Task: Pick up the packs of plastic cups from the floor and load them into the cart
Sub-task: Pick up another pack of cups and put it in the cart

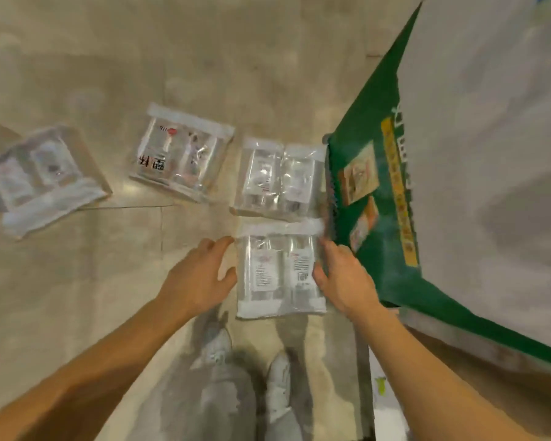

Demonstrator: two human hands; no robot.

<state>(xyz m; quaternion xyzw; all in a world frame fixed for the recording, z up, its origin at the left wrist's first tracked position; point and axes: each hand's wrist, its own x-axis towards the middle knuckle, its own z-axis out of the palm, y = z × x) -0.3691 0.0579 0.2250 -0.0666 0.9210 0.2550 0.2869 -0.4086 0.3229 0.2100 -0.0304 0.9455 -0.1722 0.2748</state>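
**Both hands flank the nearest pack of cups**

The left hand [201,275] reaches forward and down from the lower left, forearm bare, palm turned inward toward the nearest pack [279,272]. Its fingers are spread and loosely curved; the fingertips sit at the pack's upper left corner and the thumb is near its left edge. The frame is blurred, so whether the skin presses the wrapper there cannot be told. The right hand [344,278] comes in from the lower right in a mirrored pose, fingers along the pack's right edge and thumb lying over the wrapper near its right side. It seems to touch the plastic, fingers open, not curled around it. The pack lies flat on the floor [109,281], between the two hands.

Four packs of clear plastic cups are in view, all on the floor. From the left: one pack at the far left [42,179], tilted; a second [182,154] with red and black print, also tilted; then a third [279,176] lying square, and directly below it the nearest pack, their edges close or touching.

To the right stands one large green and white panel [379,218], against the right side of the last two packs. Two white shoes [217,345] stand below the hands
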